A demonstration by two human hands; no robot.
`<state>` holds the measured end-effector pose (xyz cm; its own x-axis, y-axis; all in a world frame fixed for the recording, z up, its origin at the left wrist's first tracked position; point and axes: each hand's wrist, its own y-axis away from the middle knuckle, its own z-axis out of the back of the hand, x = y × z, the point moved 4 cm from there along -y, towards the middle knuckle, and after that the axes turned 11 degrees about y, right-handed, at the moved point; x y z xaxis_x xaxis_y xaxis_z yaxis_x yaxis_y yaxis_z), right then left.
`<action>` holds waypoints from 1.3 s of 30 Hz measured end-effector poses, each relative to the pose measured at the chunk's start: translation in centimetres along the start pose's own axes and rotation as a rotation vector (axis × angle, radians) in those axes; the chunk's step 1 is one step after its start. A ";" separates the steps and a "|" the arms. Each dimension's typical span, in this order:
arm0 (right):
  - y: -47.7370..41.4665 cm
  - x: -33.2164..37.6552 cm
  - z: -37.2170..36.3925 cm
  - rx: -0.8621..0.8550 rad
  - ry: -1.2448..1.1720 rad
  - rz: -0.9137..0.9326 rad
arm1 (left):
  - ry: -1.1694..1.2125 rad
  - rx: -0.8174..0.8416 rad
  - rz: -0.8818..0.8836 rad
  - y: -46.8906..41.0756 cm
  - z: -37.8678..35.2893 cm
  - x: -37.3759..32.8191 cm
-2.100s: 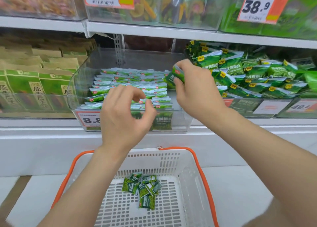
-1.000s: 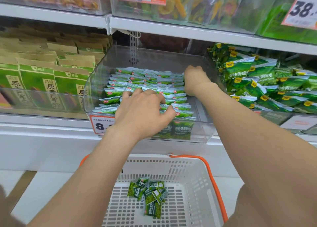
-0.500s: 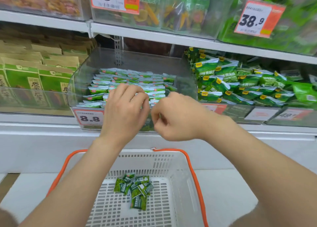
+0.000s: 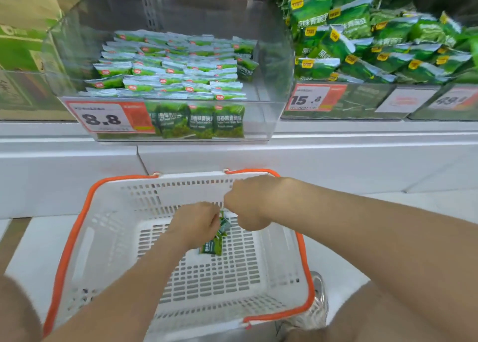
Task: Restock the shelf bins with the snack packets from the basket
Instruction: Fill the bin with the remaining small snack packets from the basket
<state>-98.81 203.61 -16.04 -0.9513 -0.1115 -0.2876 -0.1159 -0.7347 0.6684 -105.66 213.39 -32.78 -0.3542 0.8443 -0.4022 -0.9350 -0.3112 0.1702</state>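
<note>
Standing beside the shelf and looking from the head view, I see the person bent over the basket (image 4: 77, 238), which sits on the floor below the shelf edge. Both hands are down inside it.

The left hand (image 4: 196, 222) is over the small heap of snack packets (image 4: 213, 246), on the basket bottom near the middle, somewhat closer to the far wall. Its fingers are curled downward onto the heap, but the back of the hand hides the fingertips, so I cannot tell if it already holds a packet. The right hand (image 4: 245, 204) is just beside it, close to the far wall, also with bent fingers. One packet stands up between the two hands, and I cannot tell which hand has it, if any.

Above, the clear shelf bin (image 4: 274, 83) with the price tag (image 4: 103, 119) on its front wall is filled with rows of the same packets from the left wall across most of its width. A strip along the right wall looks bare.

The neighbouring bin to the right holds bigger green bags (image 4: 362, 44).

In my judgement the work is almost finished: only a few packets remain in the basket, and the rest of its bottom shows no packets. What is left is to lift this last handful and lay it in the bin, probably at the right side.
</note>
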 end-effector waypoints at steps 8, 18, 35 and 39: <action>-1.8 -0.4 -0.3 0.009 -0.045 0.036 | -0.146 0.542 0.040 -1.2 -10.4 2.6; -2.2 -1.5 -0.1 0.016 -0.042 -0.002 | -0.028 0.369 0.006 -2.2 -11.6 2.8; 0.4 -4.9 0.6 -0.187 -0.230 -0.231 | 1.475 -0.162 0.226 1.3 4.8 -4.8; 1.7 -5.2 1.5 -0.275 -0.292 -0.261 | 1.449 -0.253 0.202 2.4 7.5 -5.6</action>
<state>-94.45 203.92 -12.40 -0.9453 0.2642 -0.1911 -0.3196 -0.8671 0.3821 -105.81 211.17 -23.41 -0.0424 -0.3333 -0.9419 -0.7933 -0.5618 0.2345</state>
